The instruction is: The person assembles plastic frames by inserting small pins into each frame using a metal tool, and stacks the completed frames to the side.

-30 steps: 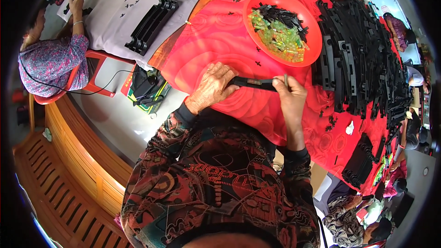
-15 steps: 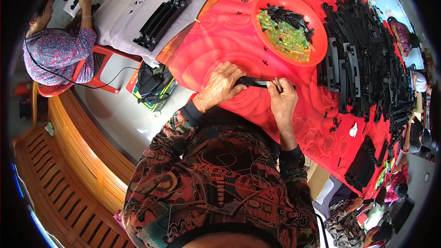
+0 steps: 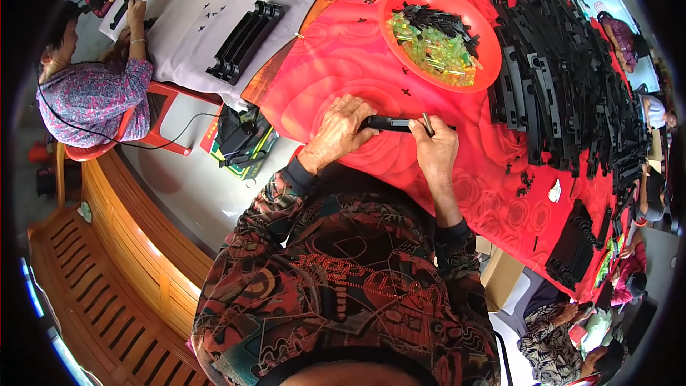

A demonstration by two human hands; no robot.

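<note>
A black strip (image 3: 391, 124) lies crosswise between the left hand (image 3: 343, 130) and the right hand (image 3: 436, 150), close above the red-covered surface (image 3: 314, 78). The left hand is closed around the strip's left end, its back turned up, fingers bent over and thumb pointing along the near side. The right hand is closed too: its thumb reaches to the strip, its fingers curl in, and a thin rod (image 3: 427, 124) juts up from its grip. The left forearm (image 3: 275, 196) slants inward toward the strip; the right forearm (image 3: 451, 223) rises more steeply, leaning slightly left. Beyond the right hand sits a red bowl (image 3: 489, 39) of black and yellow-green pieces (image 3: 432, 50). To the right of both hands spreads a heap of black strips (image 3: 557, 89); small black parts (image 3: 525, 183) lie nearer the right hand.
</note>
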